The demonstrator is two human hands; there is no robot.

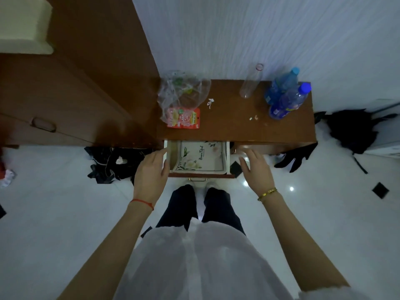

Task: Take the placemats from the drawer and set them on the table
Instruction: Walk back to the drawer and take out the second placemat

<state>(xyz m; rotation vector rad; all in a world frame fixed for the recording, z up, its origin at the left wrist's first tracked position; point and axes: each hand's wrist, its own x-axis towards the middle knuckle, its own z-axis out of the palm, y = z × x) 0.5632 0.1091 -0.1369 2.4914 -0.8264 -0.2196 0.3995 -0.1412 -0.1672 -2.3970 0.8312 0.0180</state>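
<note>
A white placemat (200, 155) with a flower print and dark script lies flat inside the pulled-out drawer (227, 158) of a low brown table (238, 122). My left hand (151, 169) hovers just left of the drawer's left wall, fingers spread and empty. To the right of the drawer, my right hand (256, 167) hangs in front of the table, fingers apart and holding nothing. Neither hand touches the placemat.
On the tabletop lie a clear plastic bag (181, 92), a red snack packet (184, 118), an empty clear bottle (251, 83) and blue-capped water bottles (285, 94). A brown wardrobe (86, 83) stands left. Dark clothes (108, 163) and a black bag (352, 128) lie on the white floor.
</note>
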